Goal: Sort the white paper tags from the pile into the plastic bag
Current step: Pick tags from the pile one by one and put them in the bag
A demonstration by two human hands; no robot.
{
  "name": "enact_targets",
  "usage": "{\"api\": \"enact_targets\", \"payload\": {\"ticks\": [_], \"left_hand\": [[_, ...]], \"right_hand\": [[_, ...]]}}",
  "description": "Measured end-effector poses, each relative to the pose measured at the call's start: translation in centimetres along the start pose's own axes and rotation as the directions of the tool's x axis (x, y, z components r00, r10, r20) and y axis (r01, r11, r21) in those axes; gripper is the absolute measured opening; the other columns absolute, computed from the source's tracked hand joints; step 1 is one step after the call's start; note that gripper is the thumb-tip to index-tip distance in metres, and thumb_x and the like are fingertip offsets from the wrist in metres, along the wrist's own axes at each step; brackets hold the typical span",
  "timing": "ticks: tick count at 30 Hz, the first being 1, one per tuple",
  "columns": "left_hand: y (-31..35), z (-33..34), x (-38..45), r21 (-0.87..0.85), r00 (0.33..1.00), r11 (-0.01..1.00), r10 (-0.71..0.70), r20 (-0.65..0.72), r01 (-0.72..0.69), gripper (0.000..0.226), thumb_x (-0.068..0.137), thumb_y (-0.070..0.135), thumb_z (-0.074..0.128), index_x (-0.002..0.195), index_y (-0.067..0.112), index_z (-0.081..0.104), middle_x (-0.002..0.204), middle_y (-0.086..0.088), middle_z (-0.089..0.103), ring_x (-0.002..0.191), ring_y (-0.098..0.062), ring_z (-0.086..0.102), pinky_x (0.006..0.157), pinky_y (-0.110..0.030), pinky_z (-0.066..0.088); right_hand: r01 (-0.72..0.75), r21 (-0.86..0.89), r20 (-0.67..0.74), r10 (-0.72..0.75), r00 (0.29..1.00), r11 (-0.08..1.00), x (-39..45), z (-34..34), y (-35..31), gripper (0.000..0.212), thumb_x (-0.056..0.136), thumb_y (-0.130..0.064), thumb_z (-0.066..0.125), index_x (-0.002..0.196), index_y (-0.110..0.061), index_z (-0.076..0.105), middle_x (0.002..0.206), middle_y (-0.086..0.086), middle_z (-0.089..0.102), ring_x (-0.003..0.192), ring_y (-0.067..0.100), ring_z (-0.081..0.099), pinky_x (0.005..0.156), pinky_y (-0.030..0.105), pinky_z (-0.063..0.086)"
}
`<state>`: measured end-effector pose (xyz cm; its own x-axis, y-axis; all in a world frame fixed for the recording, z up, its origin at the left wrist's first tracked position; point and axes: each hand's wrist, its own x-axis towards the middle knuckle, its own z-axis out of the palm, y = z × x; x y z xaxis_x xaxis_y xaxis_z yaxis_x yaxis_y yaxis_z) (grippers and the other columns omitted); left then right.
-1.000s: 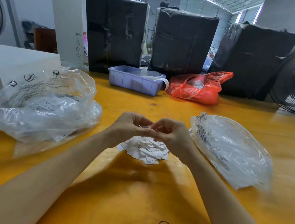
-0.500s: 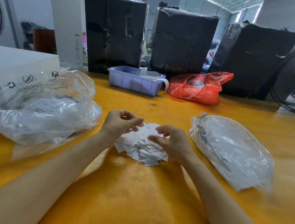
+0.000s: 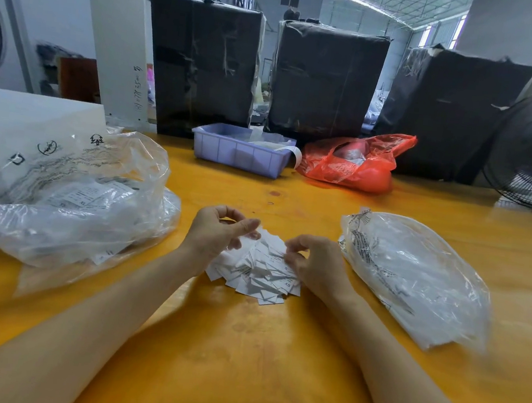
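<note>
A pile of white paper tags (image 3: 259, 273) lies on the yellow table (image 3: 239, 364) between both hands. The left hand (image 3: 218, 232) pinches a tag above the pile; the right hand (image 3: 310, 262), fingers curled, pinches tags at its right edge.

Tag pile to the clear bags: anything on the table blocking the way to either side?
Nothing visible does. The tag pile lies between the left hand and right hand, and bare yellow table separates it from the clear bag on the left and the clear bag on the right.
</note>
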<state>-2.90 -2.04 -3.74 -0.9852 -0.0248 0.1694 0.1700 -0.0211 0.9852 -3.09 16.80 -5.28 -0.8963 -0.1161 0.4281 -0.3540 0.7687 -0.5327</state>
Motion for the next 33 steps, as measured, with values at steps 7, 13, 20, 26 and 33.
{"api": "enact_targets", "payload": {"ticks": [7,13,20,26,33], "left_hand": [[0.2,0.1,-0.3,-0.011,1.000,1.000,-0.008,0.005,0.008,0.033,0.062,0.029,0.076,0.076,0.008,0.055,0.068,-0.005,0.073,0.039,-0.006,0.049,0.041,-0.016,0.040],[0.2,0.3,-0.3,-0.032,0.999,0.999,-0.038,0.000,0.038,0.023,0.076,0.013,0.074,0.088,0.011,0.054,0.066,0.001,0.073,0.051,-0.006,0.062,0.057,-0.022,0.046],[0.2,0.9,-0.6,-0.002,1.000,1.000,-0.022,0.010,0.022,0.031,0.070,0.010,0.078,0.091,0.013,0.056,0.064,0.001,0.072,0.054,-0.005,0.064,0.055,-0.020,0.045],[0.1,1.3,-0.8,0.055,1.000,0.998,0.015,0.014,-0.016,0.027,0.070,0.007,0.080,0.087,0.011,0.060,0.059,0.002,0.070,0.050,-0.004,0.062,0.049,-0.012,0.045],[0.1,1.6,-0.9,0.081,0.998,0.996,0.034,0.060,-0.039,0.024,0.069,0.006,0.080,0.085,0.008,0.062,0.062,-0.001,0.070,0.051,-0.005,0.062,0.049,-0.013,0.046]], "right_hand": [[-0.067,0.212,-0.194,0.110,0.975,0.975,-0.1,-0.5,0.2,0.020,0.083,-0.004,0.065,0.102,-0.006,0.072,0.093,0.007,0.072,0.081,0.014,0.064,0.078,0.027,0.054],[-0.205,0.852,-0.040,0.451,0.892,0.482,0.1,-1.6,-0.3,0.012,0.083,0.003,0.066,0.093,-0.004,0.062,0.085,0.015,0.067,0.075,0.022,0.068,0.065,0.025,0.058],[-0.318,0.885,0.174,0.392,0.904,0.341,-0.6,-1.7,-1.3,0.016,0.084,0.009,0.061,0.094,-0.004,0.060,0.090,0.020,0.068,0.072,0.026,0.068,0.069,0.029,0.060],[-0.350,0.828,0.261,0.251,0.932,0.438,-1.2,-1.5,-2.4,0.022,0.083,0.014,0.056,0.100,0.002,0.062,0.081,0.015,0.069,0.069,0.024,0.068,0.071,0.032,0.059],[-0.371,0.747,0.317,0.195,0.928,0.552,-1.7,-1.7,-3.0,0.019,0.092,-0.021,0.059,0.085,-0.008,0.071,0.073,0.007,0.067,0.066,0.017,0.064,0.063,0.029,0.053]]}}
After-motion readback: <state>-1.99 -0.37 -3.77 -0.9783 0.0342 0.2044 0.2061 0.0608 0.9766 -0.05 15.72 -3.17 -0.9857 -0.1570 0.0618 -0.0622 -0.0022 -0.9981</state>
